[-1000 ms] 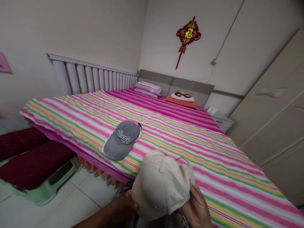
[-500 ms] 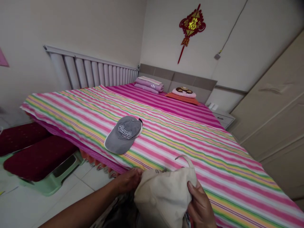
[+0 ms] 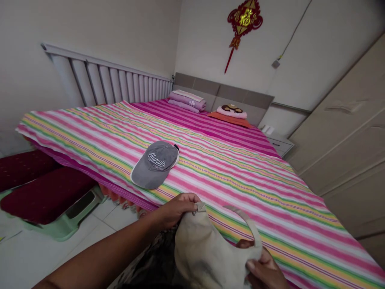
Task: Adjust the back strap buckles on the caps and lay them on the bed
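Observation:
A cream baseball cap [image 3: 207, 249] is held between both hands at the front edge of the bed, its back opening toward the far side. My left hand [image 3: 180, 208] pinches the cap's left back edge, beside a small metal buckle. On the right, my right hand [image 3: 264, 267] grips the other back edge, fingers partly behind the fabric. From that side a loose strap [image 3: 246, 220] curves up, its end free. Beyond my left hand a grey baseball cap [image 3: 156, 164] with white lettering lies on the striped sheet [image 3: 105, 136], brim toward the near left.
Two stools with dark red tops [image 3: 48, 192] stand on the tiled floor at the left. Folded purple bedding [image 3: 186, 101] and a pink folded item [image 3: 231, 111] lie near the headboard [image 3: 222, 93]. A radiator [image 3: 114, 80] runs along the left wall; a wardrobe [image 3: 345, 148] stands right.
The cream cap has turned from crown-up to its back opening facing away. My left hand has moved from the brim to the back edge; the strap now hangs apart from that side.

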`<state>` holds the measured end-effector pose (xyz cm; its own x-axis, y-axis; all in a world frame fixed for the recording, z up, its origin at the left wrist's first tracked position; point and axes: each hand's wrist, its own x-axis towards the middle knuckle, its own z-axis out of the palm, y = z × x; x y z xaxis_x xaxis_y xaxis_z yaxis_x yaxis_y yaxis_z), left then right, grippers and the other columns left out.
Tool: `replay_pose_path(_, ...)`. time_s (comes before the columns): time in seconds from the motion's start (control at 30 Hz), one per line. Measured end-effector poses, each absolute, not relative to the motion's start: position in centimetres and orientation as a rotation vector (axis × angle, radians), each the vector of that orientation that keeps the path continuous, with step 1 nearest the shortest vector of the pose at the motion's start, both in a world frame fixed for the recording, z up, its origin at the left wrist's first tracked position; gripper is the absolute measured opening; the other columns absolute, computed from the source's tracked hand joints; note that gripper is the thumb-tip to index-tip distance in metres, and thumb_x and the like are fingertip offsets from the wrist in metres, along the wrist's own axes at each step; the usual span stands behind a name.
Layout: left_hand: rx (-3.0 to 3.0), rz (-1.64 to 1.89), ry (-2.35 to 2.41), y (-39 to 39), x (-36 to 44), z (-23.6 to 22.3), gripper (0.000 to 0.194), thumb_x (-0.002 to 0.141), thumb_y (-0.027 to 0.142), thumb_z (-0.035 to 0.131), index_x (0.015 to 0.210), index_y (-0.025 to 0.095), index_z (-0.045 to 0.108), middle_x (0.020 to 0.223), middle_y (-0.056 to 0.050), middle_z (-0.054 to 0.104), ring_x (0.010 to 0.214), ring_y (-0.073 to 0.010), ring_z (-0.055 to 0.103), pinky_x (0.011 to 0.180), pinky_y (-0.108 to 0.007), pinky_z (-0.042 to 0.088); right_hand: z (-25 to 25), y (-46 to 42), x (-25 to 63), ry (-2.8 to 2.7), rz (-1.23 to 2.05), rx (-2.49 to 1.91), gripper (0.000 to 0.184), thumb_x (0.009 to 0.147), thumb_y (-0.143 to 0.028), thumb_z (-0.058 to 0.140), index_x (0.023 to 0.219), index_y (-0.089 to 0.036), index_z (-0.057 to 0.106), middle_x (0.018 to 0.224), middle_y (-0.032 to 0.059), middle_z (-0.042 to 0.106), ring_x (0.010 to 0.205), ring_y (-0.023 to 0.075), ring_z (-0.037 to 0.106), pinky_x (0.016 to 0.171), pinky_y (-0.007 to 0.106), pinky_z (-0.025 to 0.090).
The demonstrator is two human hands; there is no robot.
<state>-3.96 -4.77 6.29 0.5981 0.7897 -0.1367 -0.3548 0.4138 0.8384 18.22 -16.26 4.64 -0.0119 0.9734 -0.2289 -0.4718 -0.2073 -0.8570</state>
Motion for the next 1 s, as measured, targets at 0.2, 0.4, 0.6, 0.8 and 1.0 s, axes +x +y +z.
replay_pose_path(0.2, 0.828, 0.760, 0.618, -5.8, -3.7, 6.5, 0.018, 0.052, 0.022, 0.070, 0.065, 0.011, 0.063, 0.056, -0.001, 0.058, 0.048, -0.0069, 0.047, 0.049, -0.019, 0.033, 5.1, -16.9, 17.0, -0.765, 1.533, -0.909, 0.025, 0.057, -0.037, 0.071, 0.070, -0.019, 0.061, 0.059, 0.0014, 0.058, 0.054, 0.0145, 0.052, 0.054, 0.027, 0.042)
replay_pose_path(0.4, 0.855, 0.690, 0.567, -6.3, -3.9, 7.0, 0.021, 0.051, 0.022, 0.072, 0.067, 0.011, 0.066, 0.059, -0.003, 0.062, 0.049, -0.0082, 0.051, 0.051, -0.020, 0.037, 6.3, -16.4, 16.5, -0.864, 1.458, -0.864, 0.024, 0.065, -0.036, 0.067, 0.081, -0.020, 0.059, 0.051, -0.0012, 0.052, 0.049, 0.0121, 0.047, 0.050, 0.025, 0.037)
replay_pose_path(0.6, 0.904, 0.630, 0.587, -6.6, -4.1, 7.8, 0.022, 0.054, 0.024, 0.073, 0.072, 0.011, 0.068, 0.061, -0.003, 0.064, 0.050, -0.0084, 0.053, 0.051, -0.020, 0.039, 9.3, -16.2, 16.6, -0.836, 1.336, -0.857, 0.018, 0.078, -0.036, 0.053, 0.086, -0.020, 0.057, 0.047, -0.0043, 0.045, 0.034, 0.0049, 0.032, 0.038, 0.019, 0.027)
replay_pose_path(0.8, 0.905, 0.604, 0.593, -6.9, -4.1, 8.5, 0.023, 0.051, 0.024, 0.076, 0.067, 0.010, 0.067, 0.058, -0.003, 0.063, 0.048, -0.0073, 0.054, 0.049, -0.018, 0.040, 10.0, -15.9, 15.2, -0.918, 1.319, -1.059, 0.023, 0.084, -0.039, 0.045, 0.078, -0.018, 0.054, 0.040, -0.0058, 0.044, 0.030, 0.0019, 0.021, 0.034, 0.016, 0.018)
replay_pose_path(1.0, 0.916, 0.549, 0.590, -7.3, -3.9, 9.1, 0.021, 0.050, 0.023, 0.075, 0.065, 0.010, 0.067, 0.053, -0.001, 0.062, 0.042, -0.0062, 0.051, 0.043, -0.017, 0.038, 10.2, -15.3, 14.8, -1.204, 1.338, -1.265, 0.026, 0.074, -0.040, 0.059, 0.064, -0.016, 0.056, 0.041, -0.0040, 0.047, 0.034, 0.0039, 0.036, 0.036, 0.016, 0.026)
